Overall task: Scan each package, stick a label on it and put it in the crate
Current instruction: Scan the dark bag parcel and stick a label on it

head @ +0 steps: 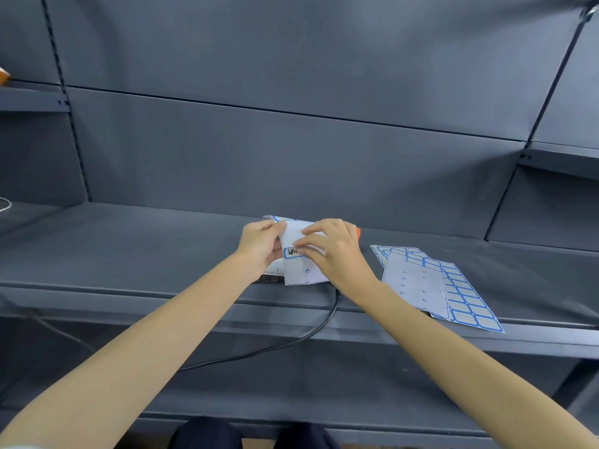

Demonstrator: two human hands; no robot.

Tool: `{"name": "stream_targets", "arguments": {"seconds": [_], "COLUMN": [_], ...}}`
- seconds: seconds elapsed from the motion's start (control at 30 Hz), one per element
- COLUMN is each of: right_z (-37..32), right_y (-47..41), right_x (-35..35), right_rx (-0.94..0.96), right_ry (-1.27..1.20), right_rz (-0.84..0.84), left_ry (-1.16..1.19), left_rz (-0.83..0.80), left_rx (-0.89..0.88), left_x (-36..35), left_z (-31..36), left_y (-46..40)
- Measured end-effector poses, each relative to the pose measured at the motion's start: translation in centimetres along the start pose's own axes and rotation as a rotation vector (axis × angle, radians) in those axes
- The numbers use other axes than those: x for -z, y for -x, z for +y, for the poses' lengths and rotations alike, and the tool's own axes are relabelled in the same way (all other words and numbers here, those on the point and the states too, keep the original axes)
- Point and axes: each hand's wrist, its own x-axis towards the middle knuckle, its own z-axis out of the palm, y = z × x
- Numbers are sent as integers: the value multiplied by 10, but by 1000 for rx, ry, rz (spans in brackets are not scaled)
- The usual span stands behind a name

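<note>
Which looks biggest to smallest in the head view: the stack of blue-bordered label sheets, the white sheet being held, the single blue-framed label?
1. Stack of blue-bordered label sheets
2. White sheet being held
3. Single blue-framed label

Stockroom — grey metal shelving point(227, 254)

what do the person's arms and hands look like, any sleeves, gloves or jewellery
Both forearms are bare right down to the frame edge; no sleeves show. The left hand and right hand wear no gloves, and no rings, watch or bracelet are visible.
</note>
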Motion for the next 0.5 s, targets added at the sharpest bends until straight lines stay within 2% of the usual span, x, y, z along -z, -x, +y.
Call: {"name": "stream_targets", "arguments": {"seconds": [0.1,0.17,0.27,0.37,0.5], "right_z": [-1,-4,-16,-17,8], "right_y": [2,0,-6,-15,-26], "right_x": [0,3,16,28,25], "right_rx": [23,-28,-280,-543,-708], "right_ry": [-42,-136,-366,-611,-673], "right_rz": [6,-41,-95,-25,-32], "left_ry": [-1,-2,-5,-5,19], "left_rz": [35,52,76,120,183], "left_rx": [-2,-4,-10,-17,-59], "left_x": [3,5,11,24,53], "left_z": [-1,-1,1,6,17], "left_y": [-1,-1,0,-2,-4]}}
